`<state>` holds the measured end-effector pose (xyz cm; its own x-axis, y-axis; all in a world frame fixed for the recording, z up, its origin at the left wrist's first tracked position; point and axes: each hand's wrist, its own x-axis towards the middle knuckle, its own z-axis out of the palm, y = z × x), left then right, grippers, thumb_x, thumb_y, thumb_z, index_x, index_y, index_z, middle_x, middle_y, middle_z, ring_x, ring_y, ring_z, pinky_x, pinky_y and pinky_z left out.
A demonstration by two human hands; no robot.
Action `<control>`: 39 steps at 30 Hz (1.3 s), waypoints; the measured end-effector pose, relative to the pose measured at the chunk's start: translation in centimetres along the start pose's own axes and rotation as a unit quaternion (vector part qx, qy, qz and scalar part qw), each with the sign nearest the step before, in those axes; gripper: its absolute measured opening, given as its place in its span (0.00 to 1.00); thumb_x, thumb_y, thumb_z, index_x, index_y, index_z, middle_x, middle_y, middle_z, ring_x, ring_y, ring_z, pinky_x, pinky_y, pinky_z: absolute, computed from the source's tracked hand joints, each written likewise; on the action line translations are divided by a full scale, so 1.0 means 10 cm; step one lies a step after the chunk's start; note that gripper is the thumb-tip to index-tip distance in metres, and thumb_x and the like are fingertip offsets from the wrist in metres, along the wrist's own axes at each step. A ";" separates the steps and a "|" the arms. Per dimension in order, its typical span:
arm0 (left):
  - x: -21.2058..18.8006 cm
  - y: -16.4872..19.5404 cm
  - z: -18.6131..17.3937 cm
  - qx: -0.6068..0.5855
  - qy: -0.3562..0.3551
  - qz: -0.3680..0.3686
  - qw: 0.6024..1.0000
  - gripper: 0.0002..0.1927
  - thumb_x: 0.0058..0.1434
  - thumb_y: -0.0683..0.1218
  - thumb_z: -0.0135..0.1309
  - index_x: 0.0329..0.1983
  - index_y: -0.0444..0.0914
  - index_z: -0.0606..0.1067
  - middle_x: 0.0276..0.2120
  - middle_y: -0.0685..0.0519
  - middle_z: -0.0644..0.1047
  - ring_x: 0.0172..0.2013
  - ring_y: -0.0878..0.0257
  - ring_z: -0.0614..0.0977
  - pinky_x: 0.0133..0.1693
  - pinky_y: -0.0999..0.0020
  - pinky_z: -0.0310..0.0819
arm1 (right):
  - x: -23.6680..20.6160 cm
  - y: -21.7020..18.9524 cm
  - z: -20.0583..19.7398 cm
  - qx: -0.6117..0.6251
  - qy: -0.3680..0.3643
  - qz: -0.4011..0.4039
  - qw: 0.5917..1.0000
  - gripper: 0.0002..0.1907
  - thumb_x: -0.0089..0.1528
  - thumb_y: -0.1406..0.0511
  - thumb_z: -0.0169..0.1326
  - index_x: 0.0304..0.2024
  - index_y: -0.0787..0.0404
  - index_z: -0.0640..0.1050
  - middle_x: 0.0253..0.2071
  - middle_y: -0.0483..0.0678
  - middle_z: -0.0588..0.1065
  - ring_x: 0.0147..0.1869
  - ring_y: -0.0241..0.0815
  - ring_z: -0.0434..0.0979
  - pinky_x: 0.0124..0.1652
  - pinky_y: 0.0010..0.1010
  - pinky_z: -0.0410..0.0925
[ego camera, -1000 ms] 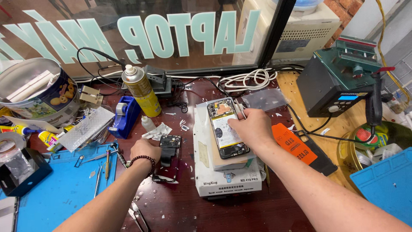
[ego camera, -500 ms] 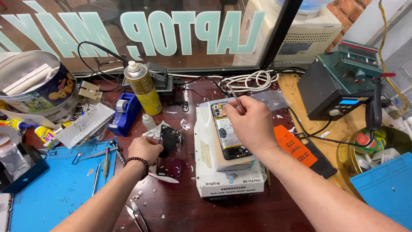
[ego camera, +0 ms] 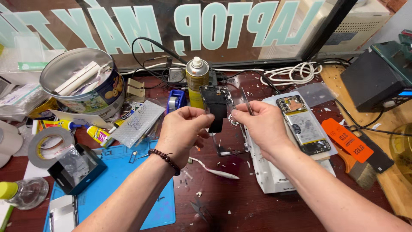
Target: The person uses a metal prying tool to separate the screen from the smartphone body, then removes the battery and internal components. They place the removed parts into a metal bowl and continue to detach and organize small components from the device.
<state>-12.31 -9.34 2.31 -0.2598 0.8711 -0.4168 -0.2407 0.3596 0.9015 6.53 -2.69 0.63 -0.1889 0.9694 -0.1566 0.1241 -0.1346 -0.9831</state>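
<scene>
My left hand [ego camera: 184,129] holds a black phone back frame [ego camera: 216,101] upright above the table, thumb and fingers pinching its lower part. My right hand [ego camera: 262,126] is close beside it on the right and grips thin metal tweezers [ego camera: 246,96], whose tip points up near the frame's edge. An opened phone [ego camera: 302,124], with its battery and board exposed, lies on a white box [ego camera: 266,172] just right of my right hand. A beaded bracelet circles my left wrist.
A yellow spray can [ego camera: 196,77] and a round tin [ego camera: 81,86] stand behind. A blue mat [ego camera: 128,180], a tape roll [ego camera: 49,146] and glue tubes lie left. A white spudger [ego camera: 214,172] lies below the hands. An orange-handled brush [ego camera: 347,139] and a black device [ego camera: 373,79] are right.
My left hand has lifted the black frame off the table. My right hand has left the opened phone and moved left with the tweezers to meet the frame.
</scene>
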 end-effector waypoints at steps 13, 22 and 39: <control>0.06 0.16 -0.19 -0.257 -0.259 -0.022 0.931 0.27 0.64 0.64 0.52 0.57 0.43 0.73 0.48 0.53 0.79 0.50 0.62 0.78 0.56 0.55 0.70 | -0.23 -0.31 -0.02 0.070 -0.096 0.124 0.985 0.11 0.62 0.68 0.56 0.45 0.66 0.81 0.34 0.45 0.80 0.23 0.24 0.64 0.22 0.16 0.56; -0.01 0.30 -0.06 -0.315 -0.300 0.005 0.900 0.25 0.65 0.62 0.51 0.59 0.44 0.72 0.48 0.50 0.79 0.49 0.58 0.79 0.53 0.51 0.74 | -0.17 -0.40 -0.19 0.134 -0.155 0.135 0.969 0.10 0.66 0.66 0.54 0.47 0.64 0.80 0.31 0.41 0.75 0.18 0.20 0.54 0.16 0.15 0.47; -0.04 0.40 0.09 -0.270 -0.267 0.007 0.925 0.26 0.64 0.64 0.50 0.58 0.46 0.73 0.45 0.52 0.81 0.44 0.60 0.82 0.47 0.49 0.77 | -0.09 -0.50 -0.22 0.073 -0.139 0.099 0.983 0.07 0.62 0.68 0.57 0.39 0.67 0.79 0.25 0.43 0.74 0.16 0.23 0.54 0.16 0.20 0.46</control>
<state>-12.28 -7.95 6.16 0.1989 0.9671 -0.1586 -0.7108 0.2538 0.6561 8.18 -2.41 5.91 -0.4364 0.8309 -0.3452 0.0473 -0.3620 -0.9310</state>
